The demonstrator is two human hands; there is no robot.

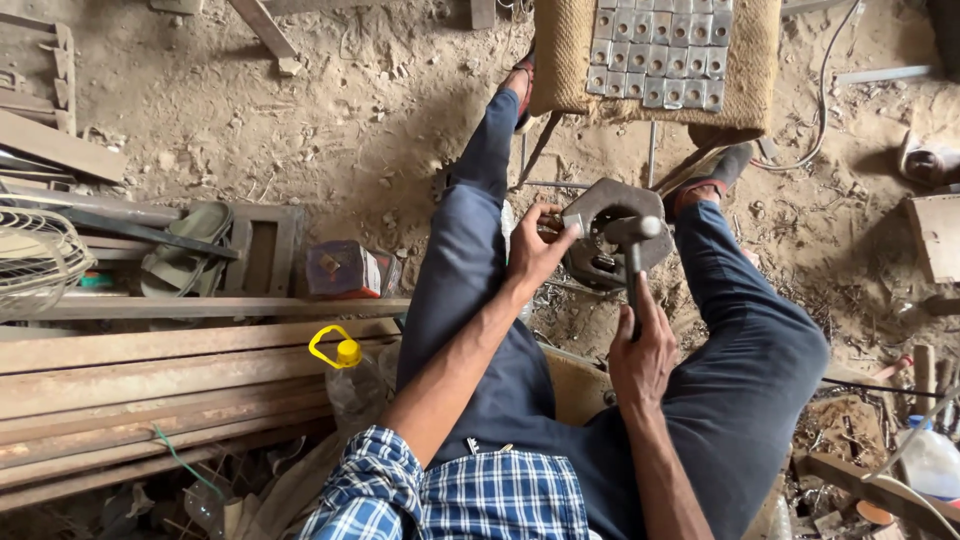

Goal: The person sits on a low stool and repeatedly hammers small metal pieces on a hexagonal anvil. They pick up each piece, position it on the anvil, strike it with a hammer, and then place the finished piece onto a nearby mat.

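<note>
Hands: two, both the person's own, working between the knees over the dirt floor.
Hammers: one hammer; head at top, handle running down toward the person, long axis near vertical in the view.
Hammer head: short grey bar lying crosswise, resting on or just above the metal block; contact cannot be told.
Right hand: fingers wrapped tight around the lower handle, forefinger stretched up along it.
Left hand: fingers pressed together on a small flat metal piece, held against the left edge of the block.
Metal blocks: one, dark and many-sided with a hollow centre, standing on the floor between the feet.
Small metal pieces: one in the left hand; about twenty-five more set in rows on the sacking mat at the top edge of the view.
Bottles: one plastic bottle with a yellow cap, just beside the left thigh.
Planks: one stack of planks, long axis left to right, at the left edge.
Sandals: one sandal, beyond the planks.
</note>
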